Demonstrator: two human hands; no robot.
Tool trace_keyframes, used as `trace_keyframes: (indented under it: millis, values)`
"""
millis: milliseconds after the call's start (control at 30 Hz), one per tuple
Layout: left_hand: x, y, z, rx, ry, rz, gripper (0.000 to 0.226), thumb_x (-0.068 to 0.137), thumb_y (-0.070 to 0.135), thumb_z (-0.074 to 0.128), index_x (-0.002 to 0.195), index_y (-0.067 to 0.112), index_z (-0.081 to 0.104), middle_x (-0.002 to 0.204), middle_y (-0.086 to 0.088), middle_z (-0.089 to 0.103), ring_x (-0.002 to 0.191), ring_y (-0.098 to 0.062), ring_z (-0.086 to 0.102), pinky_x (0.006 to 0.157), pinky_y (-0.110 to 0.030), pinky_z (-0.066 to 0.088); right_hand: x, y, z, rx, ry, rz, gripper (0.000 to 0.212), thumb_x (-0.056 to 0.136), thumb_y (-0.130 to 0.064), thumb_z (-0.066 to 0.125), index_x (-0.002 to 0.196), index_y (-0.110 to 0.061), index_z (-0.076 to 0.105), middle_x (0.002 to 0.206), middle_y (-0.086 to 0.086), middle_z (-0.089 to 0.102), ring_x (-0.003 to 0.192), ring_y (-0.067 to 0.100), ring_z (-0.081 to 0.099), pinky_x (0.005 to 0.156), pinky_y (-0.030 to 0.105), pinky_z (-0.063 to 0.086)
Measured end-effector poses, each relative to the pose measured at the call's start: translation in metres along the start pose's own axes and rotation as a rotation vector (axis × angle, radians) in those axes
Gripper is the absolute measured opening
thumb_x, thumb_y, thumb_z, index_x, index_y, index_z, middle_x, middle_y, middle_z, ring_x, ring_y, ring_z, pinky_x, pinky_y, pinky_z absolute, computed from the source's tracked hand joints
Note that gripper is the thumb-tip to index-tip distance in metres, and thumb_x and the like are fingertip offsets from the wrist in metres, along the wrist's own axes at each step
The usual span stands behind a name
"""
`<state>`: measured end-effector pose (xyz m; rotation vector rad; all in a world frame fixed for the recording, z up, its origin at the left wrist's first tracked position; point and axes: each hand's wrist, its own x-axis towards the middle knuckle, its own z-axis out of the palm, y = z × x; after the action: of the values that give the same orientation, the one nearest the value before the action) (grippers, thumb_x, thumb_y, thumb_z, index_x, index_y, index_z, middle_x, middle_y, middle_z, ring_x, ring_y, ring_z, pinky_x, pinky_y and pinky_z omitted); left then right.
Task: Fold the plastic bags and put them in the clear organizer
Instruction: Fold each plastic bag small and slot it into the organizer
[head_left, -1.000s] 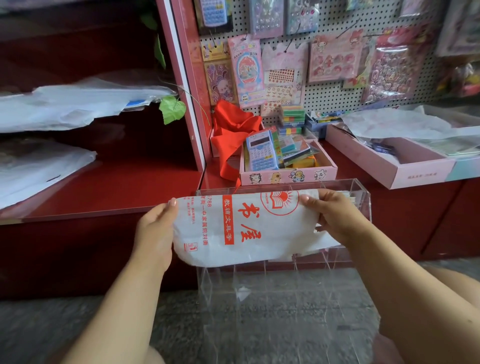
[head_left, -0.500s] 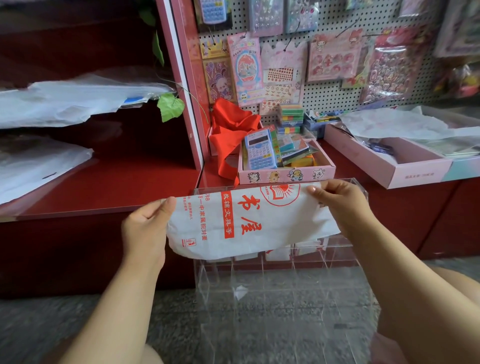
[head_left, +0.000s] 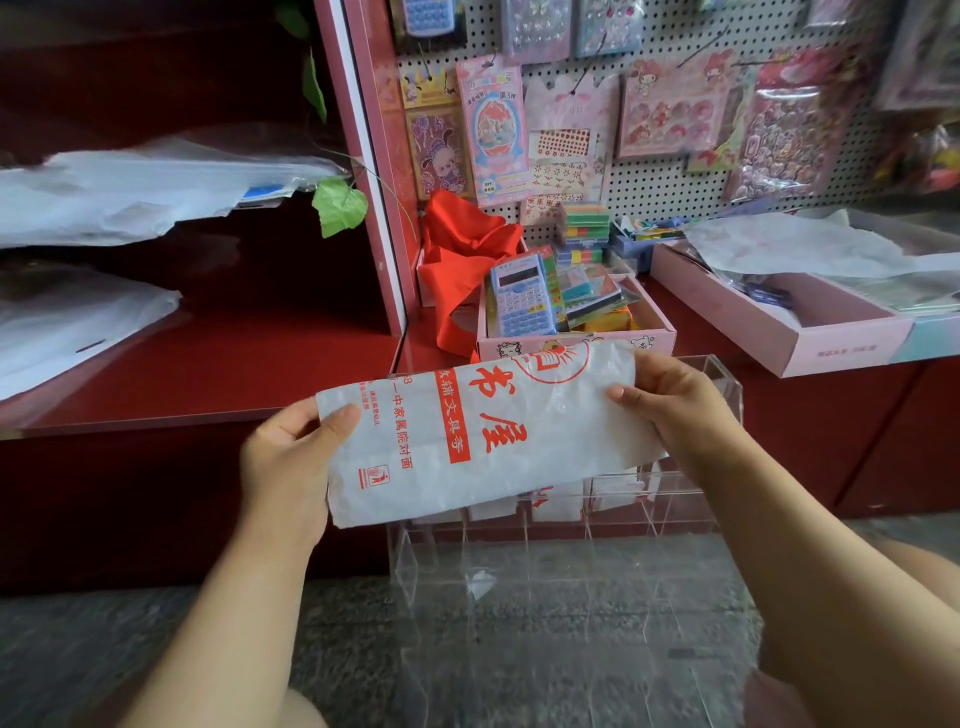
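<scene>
- Nearest the camera, two bare forearms reach forward over a grey speckled stone floor (head_left: 156, 639).
- The left hand (head_left: 291, 462) grips the left end of a folded white plastic bag with red printed characters (head_left: 483, 431), thumb on top and fingers underneath.
- The right hand (head_left: 675, 410) pinches the bag's right end, fingers curled over its upper edge; the two hands are well apart with the bag stretched flat between them.
- The bag is held in the air, tilted so its right end sits higher, in front of and above a clear acrylic organizer with divided compartments (head_left: 519, 566) that stands on the floor.
- Behind the bag's lower edge, several white folded bags (head_left: 556, 501) already stand in the organizer's back row of compartments.
- Just beyond, a dark red shelf counter (head_left: 234, 374) carries a pink cardboard box with cartoon figures (head_left: 654, 340) that holds a blue calculator (head_left: 522, 301) and other stationery.
- A red cloth (head_left: 462, 265) lies bunched just left of that box.
- To the right, a longer pink tray (head_left: 810, 338) is partly covered by white plastic sheets (head_left: 810, 244).
- On the left shelves lie more white plastic bags (head_left: 130, 192).
- Farthest back, a white pegboard (head_left: 670, 182) hangs sticker packs.
</scene>
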<state>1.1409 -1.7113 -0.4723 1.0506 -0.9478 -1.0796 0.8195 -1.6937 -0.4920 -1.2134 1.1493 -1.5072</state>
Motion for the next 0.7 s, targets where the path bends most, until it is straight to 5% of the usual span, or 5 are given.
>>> trace_keyframes:
  millis: [167, 367, 533, 600, 700]
  values:
    - [0.005, 0.0, -0.005, 0.039, -0.05, -0.011, 0.022, 0.09, 0.0, 0.061, 0.106, 0.012, 0.069, 0.094, -0.001, 0.077, 0.084, -0.018, 0.074, 0.063, -0.031, 0.061, 0.003, -0.004, 0.003, 0.018, 0.01, 0.015, 0.044, 0.081, 0.005, 0.066, 0.118, -0.02, 0.067, 0.1, 0.007, 0.075, 0.088, 0.022, 0.072, 0.071, 0.036, 0.061]
    - [0.012, -0.004, -0.008, 0.085, -0.108, -0.041, 0.024, 0.094, -0.001, 0.056, 0.103, 0.018, 0.068, 0.095, 0.003, 0.077, 0.088, -0.016, 0.074, 0.067, -0.03, 0.061, 0.007, 0.0, 0.003, -0.102, 0.053, 0.033, 0.057, 0.074, -0.002, 0.074, 0.126, -0.02, 0.056, 0.1, 0.016, 0.073, 0.09, 0.033, 0.072, 0.074, 0.049, 0.06]
    - [0.018, -0.006, -0.009, 0.135, 0.0, -0.019, 0.035, 0.09, -0.002, 0.063, 0.118, 0.016, 0.051, 0.098, -0.006, 0.069, 0.081, -0.017, 0.071, 0.057, -0.032, 0.059, 0.008, 0.005, 0.008, -0.102, 0.101, 0.047, 0.039, 0.078, 0.003, 0.073, 0.096, -0.022, 0.051, 0.098, 0.035, 0.064, 0.085, 0.044, 0.066, 0.075, 0.057, 0.057]
    - [0.02, -0.006, -0.01, 0.164, 0.002, -0.033, 0.026, 0.091, 0.0, 0.063, 0.109, 0.015, 0.051, 0.095, -0.009, 0.068, 0.08, -0.02, 0.07, 0.057, -0.034, 0.06, 0.009, 0.009, 0.007, -0.084, 0.074, 0.062, 0.028, 0.079, 0.003, 0.072, 0.086, -0.017, 0.054, 0.087, 0.03, 0.064, 0.074, 0.035, 0.063, 0.069, 0.047, 0.056]
    - [0.021, -0.006, -0.013, 0.168, -0.054, -0.119, 0.01, 0.098, 0.007, 0.055, 0.098, 0.014, 0.062, 0.105, -0.014, 0.07, 0.088, -0.024, 0.068, 0.076, -0.043, 0.058, 0.009, 0.012, 0.006, -0.101, 0.075, 0.073, 0.016, 0.082, 0.004, 0.068, 0.075, -0.01, 0.063, 0.068, 0.002, 0.066, 0.059, 0.015, 0.059, 0.058, 0.028, 0.052]
